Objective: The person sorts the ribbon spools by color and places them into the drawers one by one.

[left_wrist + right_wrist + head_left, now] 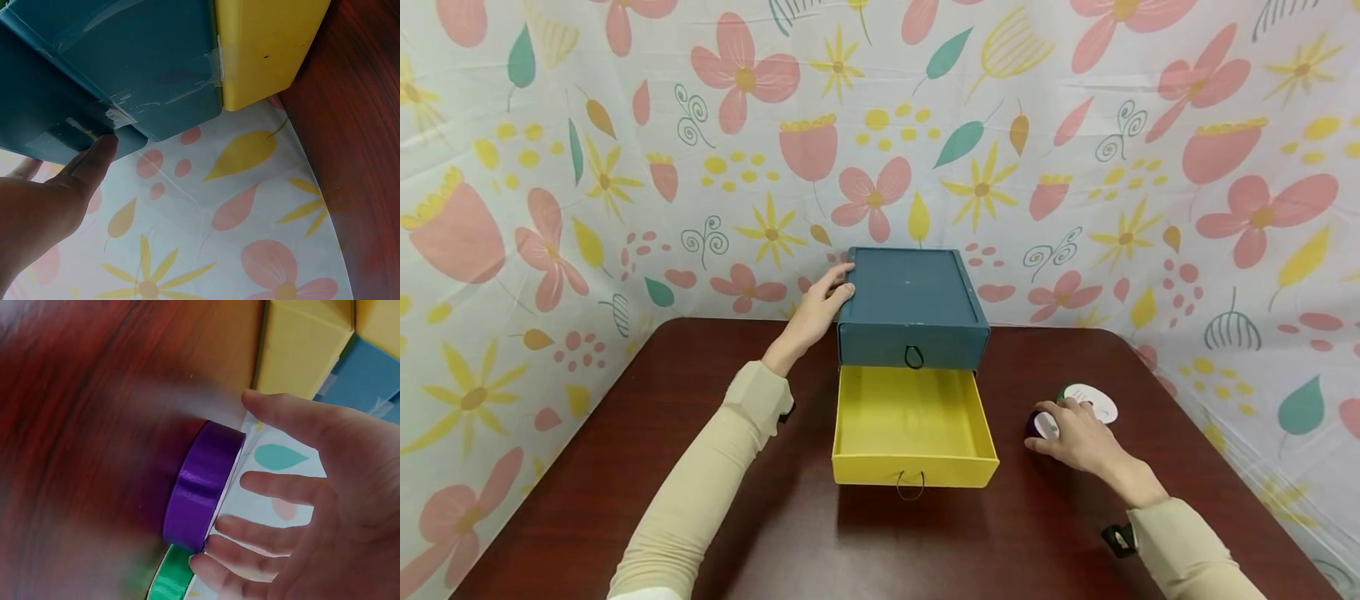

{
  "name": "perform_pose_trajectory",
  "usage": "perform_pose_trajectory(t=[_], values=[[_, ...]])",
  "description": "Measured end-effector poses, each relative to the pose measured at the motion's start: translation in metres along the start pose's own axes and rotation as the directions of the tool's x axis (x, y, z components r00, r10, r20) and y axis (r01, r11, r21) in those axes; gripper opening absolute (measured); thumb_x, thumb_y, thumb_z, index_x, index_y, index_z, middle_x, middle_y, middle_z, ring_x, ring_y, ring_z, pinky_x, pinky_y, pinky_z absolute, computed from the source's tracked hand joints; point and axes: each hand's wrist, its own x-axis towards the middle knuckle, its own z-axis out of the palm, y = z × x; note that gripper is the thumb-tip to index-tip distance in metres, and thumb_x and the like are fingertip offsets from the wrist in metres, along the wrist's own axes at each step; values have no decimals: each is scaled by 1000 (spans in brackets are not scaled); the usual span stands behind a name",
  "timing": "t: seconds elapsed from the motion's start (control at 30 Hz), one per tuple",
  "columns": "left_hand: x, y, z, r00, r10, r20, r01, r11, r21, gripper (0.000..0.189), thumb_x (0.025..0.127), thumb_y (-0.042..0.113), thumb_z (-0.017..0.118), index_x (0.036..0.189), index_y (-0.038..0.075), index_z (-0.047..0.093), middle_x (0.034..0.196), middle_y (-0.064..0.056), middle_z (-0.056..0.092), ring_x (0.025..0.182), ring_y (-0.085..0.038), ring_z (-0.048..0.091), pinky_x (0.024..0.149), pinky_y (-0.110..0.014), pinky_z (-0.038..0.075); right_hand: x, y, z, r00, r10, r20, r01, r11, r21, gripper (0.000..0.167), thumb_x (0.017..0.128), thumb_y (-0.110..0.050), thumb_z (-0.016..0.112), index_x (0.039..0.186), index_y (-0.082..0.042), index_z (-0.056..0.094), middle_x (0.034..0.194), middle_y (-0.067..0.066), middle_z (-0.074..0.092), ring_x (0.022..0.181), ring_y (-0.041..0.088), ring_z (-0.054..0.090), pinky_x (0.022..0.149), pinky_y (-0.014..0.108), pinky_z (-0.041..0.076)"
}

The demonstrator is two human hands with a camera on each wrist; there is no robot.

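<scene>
A small drawer cabinet with a dark blue top (910,287) stands at the middle of the table. Its lower yellow drawer (916,472) is pulled out toward me and holds nothing. My left hand (818,310) rests against the cabinet's left side near the top, its fingertips touching the blue wall (156,69) in the left wrist view. To the right of the cabinet, my right hand (1086,442) reaches over a spool of purple ribbon (203,484), thumb and fingers spread. A spool of green ribbon (170,575) lies beside it, its white face (1096,402) partly behind the hand.
The dark red-brown table (700,517) carries the cabinet and spools. A flower-patterned cloth (880,125) hangs close behind the cabinet and along both sides. Thin black loops serve as pulls on the blue drawer front (872,346) and the yellow one.
</scene>
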Motion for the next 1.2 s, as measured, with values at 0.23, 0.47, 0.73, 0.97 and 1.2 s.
perform_pose_trajectory(t=[0.23,0.47,0.73,0.97,1.2], values=[[-18,33,-2,1000,-22,19,22,1000,5,51,105,27,39,153,14,29,155,-19,31,139,-35,38,107,-53,37,6,9,7,999,-35,-42,35,999,20,62,71,-34,82,115,5,64,96,25,64,88,40,52,75,48,38],[-18,33,-1,1000,-20,14,20,1000,5,51,105,27,39,153,14,30,155,-19,31,139,-35,38,107,-53,37,8,10,6,1000,-20,-10,20,1000,14,64,69,-36,83,115,4,64,97,25,65,88,40,52,74,49,40],[-18,31,-1,1000,-8,18,8,1000,10,51,105,27,39,153,13,29,155,-19,31,139,-35,37,109,-54,35,9,13,9,999,-32,11,32,999,41,66,70,-36,83,117,6,62,101,27,64,90,42,58,77,54,49],[-18,31,-2,1000,-5,17,5,1000,11,51,105,27,39,153,13,29,155,-19,31,139,-35,37,110,-54,35,9,11,12,996,-78,-33,80,995,63,61,69,-35,83,113,3,65,97,21,67,84,32,60,73,46,49],[-2,3,-1,1000,-2,3,2,1000,2,51,104,36,40,152,23,31,156,-15,31,141,-33,36,110,-55,34,8,0,8,991,-118,-59,123,988,92,60,69,-36,83,112,3,66,98,18,68,84,26,60,73,42,50]])
